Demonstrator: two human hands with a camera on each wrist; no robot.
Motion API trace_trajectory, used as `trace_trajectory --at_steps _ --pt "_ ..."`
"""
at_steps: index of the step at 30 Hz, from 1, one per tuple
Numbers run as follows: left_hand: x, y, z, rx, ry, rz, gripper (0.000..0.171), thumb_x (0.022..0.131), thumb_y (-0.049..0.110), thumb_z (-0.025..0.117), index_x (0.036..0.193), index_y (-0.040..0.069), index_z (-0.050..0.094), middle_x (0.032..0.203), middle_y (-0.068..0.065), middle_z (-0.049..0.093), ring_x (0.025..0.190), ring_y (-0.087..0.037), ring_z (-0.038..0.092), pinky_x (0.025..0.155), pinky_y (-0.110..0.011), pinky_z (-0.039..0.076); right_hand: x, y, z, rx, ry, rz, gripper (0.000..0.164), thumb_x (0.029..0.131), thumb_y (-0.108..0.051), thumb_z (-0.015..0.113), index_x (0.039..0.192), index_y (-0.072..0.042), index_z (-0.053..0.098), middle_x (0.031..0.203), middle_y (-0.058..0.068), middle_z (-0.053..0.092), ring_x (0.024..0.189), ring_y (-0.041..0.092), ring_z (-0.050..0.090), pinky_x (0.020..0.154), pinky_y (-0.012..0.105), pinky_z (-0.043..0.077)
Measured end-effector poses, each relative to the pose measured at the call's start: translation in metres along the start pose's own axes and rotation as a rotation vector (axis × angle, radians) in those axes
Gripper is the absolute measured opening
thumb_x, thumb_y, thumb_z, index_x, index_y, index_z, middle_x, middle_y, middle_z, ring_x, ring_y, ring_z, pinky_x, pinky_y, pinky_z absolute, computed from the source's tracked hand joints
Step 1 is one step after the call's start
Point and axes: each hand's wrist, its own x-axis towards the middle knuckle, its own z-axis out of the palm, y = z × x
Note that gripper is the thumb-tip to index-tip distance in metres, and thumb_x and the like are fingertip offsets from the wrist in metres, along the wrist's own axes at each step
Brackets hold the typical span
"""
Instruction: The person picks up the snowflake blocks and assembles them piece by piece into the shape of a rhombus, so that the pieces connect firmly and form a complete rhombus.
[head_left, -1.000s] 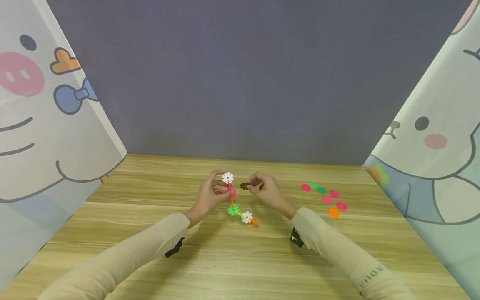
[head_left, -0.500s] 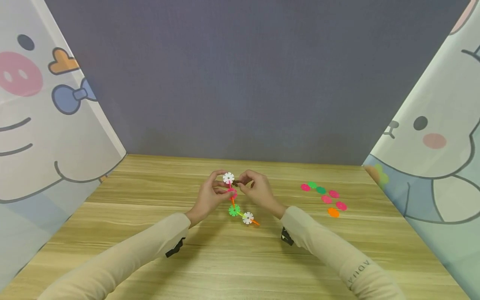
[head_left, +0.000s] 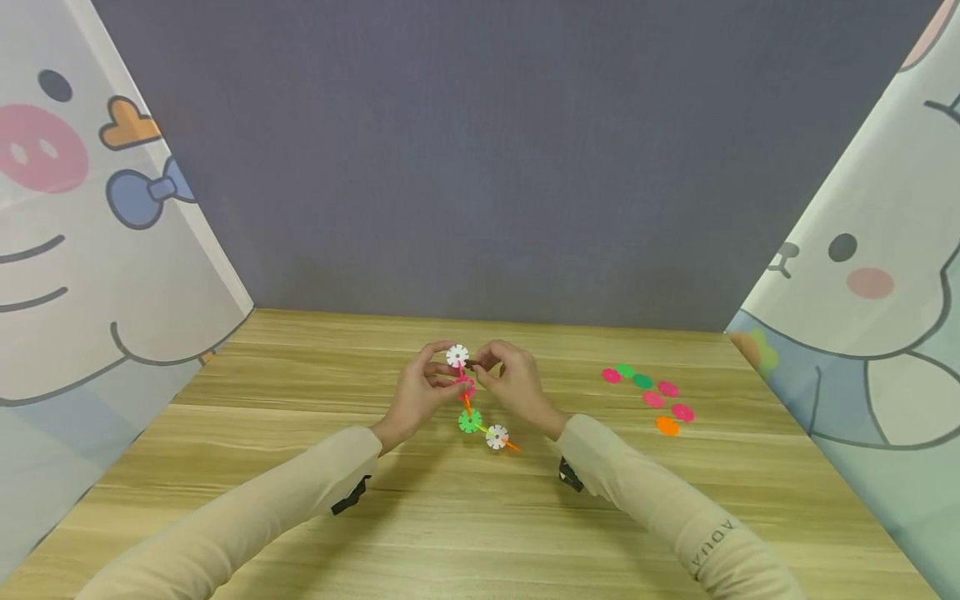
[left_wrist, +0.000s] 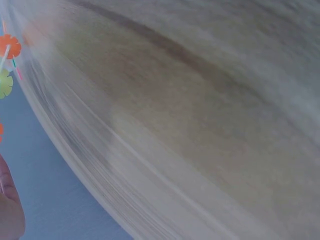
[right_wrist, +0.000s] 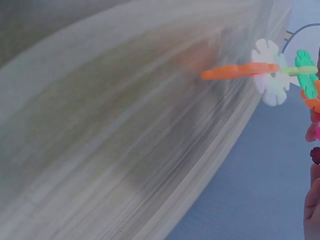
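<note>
My left hand (head_left: 426, 387) holds a chain of notched plastic discs above the table. At the top of the chain is a white snowflake disc (head_left: 457, 356), with a pink disc (head_left: 465, 387) under it by my thumb. Lower hang a green disc (head_left: 470, 421), another white disc (head_left: 497, 437) and an orange disc (right_wrist: 240, 71), seen edge-on in the right wrist view. My right hand (head_left: 514, 383) pinches a brown disc (head_left: 472, 364), held edge-on against the chain beside the top white disc. Whether their notches interlock is too small to tell. In the left wrist view, the left hand (left_wrist: 10, 215) is mostly cut off.
Loose discs lie flat on the wooden table (head_left: 480, 533) to the right: several pink ones (head_left: 654, 400), a dark green one (head_left: 642, 381), a lighter green one (head_left: 625, 370) and an orange one (head_left: 667, 426). A grey panel (head_left: 480, 167) stands behind, with cartoon-printed panels at both sides.
My right hand has moved left, bringing the brown disc from apart to the chain and turning it edge-on. In the last half second both hands have stayed almost still.
</note>
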Motion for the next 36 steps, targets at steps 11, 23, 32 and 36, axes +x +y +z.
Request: trace_trajectory --at_steps 11,23,32,36 --pt "0.001 -0.003 0.002 -0.067 0.006 0.012 0.062 0.073 0.002 0.074 0.129 0.004 0.046 0.097 -0.026 0.064 0.083 -0.029 0.066 0.069 -0.025 0.055 -0.001 0.0 0.002 -0.009 0.032 -0.049 0.007 0.075 -0.002 0.069 0.08 -0.003 0.065 0.074 0.005 0.066 0.061 0.013 0.064 0.05 0.014 0.043" --pt "0.001 -0.006 0.001 -0.132 -0.006 0.054 0.062 0.073 0.001 0.074 0.127 -0.002 0.045 0.089 -0.019 0.066 0.073 -0.011 0.065 0.067 -0.024 0.055 0.001 -0.002 0.003 0.018 0.047 -0.113 0.01 0.071 0.005 0.069 0.078 0.0 0.065 0.07 0.008 0.064 0.057 0.013 0.06 0.049 0.016 0.047" --pt "0.001 -0.004 -0.001 -0.106 -0.035 -0.018 0.063 0.074 0.001 0.073 0.13 0.001 0.044 0.097 -0.028 0.063 0.084 -0.029 0.066 0.07 -0.024 0.055 0.001 0.0 0.004 0.009 0.03 -0.111 0.008 0.073 0.004 0.069 0.078 0.0 0.065 0.069 0.007 0.064 0.056 0.011 0.057 0.048 0.015 0.045" --pt "0.001 -0.003 -0.001 -0.088 -0.041 -0.022 0.06 0.074 0.003 0.073 0.128 0.004 0.046 0.096 -0.026 0.064 0.082 -0.026 0.066 0.07 -0.024 0.055 0.001 -0.001 0.004 0.004 0.024 -0.13 0.008 0.072 0.006 0.068 0.078 0.001 0.065 0.069 0.009 0.063 0.056 0.013 0.057 0.049 0.015 0.046"
